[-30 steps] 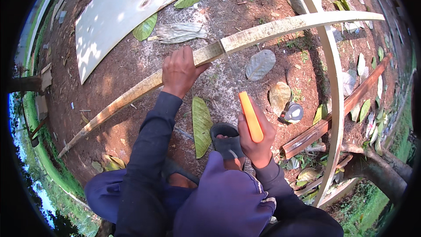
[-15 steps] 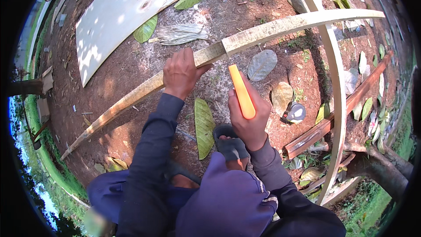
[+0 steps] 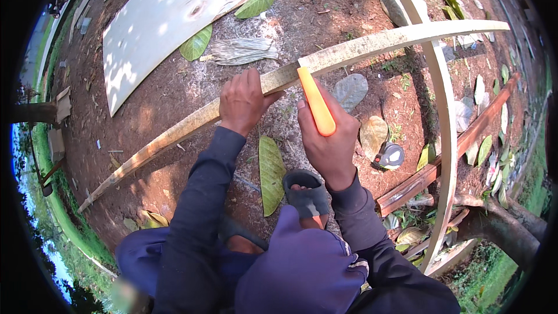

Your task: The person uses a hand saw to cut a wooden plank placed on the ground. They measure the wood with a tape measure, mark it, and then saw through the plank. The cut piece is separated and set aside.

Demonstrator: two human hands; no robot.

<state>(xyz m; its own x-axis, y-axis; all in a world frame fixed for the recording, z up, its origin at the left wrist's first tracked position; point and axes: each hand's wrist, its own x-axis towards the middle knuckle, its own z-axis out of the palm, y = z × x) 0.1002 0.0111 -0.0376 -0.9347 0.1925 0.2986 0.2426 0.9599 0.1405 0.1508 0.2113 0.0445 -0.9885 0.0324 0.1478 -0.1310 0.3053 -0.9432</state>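
Left hand [image 3: 243, 102] grips the long pale split bamboo strip [image 3: 372, 43] lying across bare soil; right hand [image 3: 330, 139] clutches an orange-handled knife [image 3: 315, 109] against it. Nearby: grey tape measure [image 3: 390, 155], long green leaf [image 3: 271, 174], white curved sheet [image 3: 168, 17], second pale strip [image 3: 444, 110] crossing over.

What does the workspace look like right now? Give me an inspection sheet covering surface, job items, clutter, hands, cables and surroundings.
Surface: bare reddish-brown soil, dappled with sun and shade.
Job's things: long pale bamboo strip lying slantwise across the ground; orange-handled tool set against its near edge, blade not visible.
Clutter: green leaf and dry leaves, a tape measure, a second pale strip crossing the first, a reddish batten, a pale sheet.
Hands: left hand presses on the strip; right hand grips the orange handle.
Cables: nothing seen.
Surroundings: grass at the rim, a sandalled foot below the hands.
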